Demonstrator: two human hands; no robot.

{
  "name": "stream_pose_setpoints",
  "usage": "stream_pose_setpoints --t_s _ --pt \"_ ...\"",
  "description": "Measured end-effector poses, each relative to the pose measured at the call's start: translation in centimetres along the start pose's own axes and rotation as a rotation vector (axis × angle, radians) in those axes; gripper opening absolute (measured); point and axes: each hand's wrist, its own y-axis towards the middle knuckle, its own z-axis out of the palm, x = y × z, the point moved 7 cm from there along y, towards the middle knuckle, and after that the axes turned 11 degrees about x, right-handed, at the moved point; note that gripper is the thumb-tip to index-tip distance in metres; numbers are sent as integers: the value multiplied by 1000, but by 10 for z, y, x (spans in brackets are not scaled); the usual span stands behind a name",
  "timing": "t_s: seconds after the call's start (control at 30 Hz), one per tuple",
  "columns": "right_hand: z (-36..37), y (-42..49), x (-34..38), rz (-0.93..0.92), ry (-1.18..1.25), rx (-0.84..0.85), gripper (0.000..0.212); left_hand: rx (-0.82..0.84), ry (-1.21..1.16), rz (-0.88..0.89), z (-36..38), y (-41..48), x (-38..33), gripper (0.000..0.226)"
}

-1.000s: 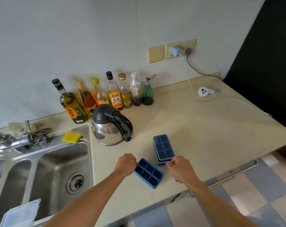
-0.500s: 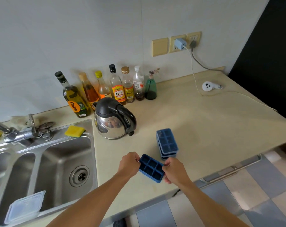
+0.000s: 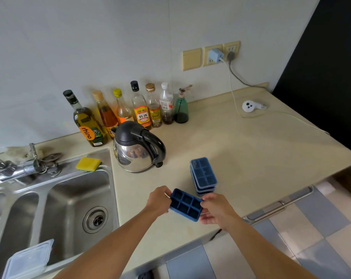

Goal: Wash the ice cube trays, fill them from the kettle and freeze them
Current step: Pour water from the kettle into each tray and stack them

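Holding: blue tray (image 3: 186, 204), one hand at each end
Left hand (image 3: 158, 201): fingers grasping tray
Right hand (image 3: 216, 210): grasping too
Lift: possibly off the counter (image 3: 251, 154)
Stack (image 3: 203, 175): just behind

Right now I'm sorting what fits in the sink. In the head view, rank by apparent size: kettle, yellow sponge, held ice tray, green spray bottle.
1. kettle
2. held ice tray, though nearness to the camera inflates it
3. green spray bottle and yellow sponge: too alike to rank
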Motion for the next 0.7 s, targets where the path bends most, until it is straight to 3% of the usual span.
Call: stream_pose_setpoints --t_s 0.27,0.53,0.63,0.7 --pt "4 0 3 22 -61 -3 28 4 -53 47 -3 -2 -1 23" --pt "5 2 5 33 -101 -107 6 27 -104 36 -5 -7 6 25" --pt "4 -2 8 50 -83 -81 31 27 -114 37 -6 -8 7 25" --pt "8 -8 15 34 -125 -65 34 21 -119 42 -7 -8 6 25"
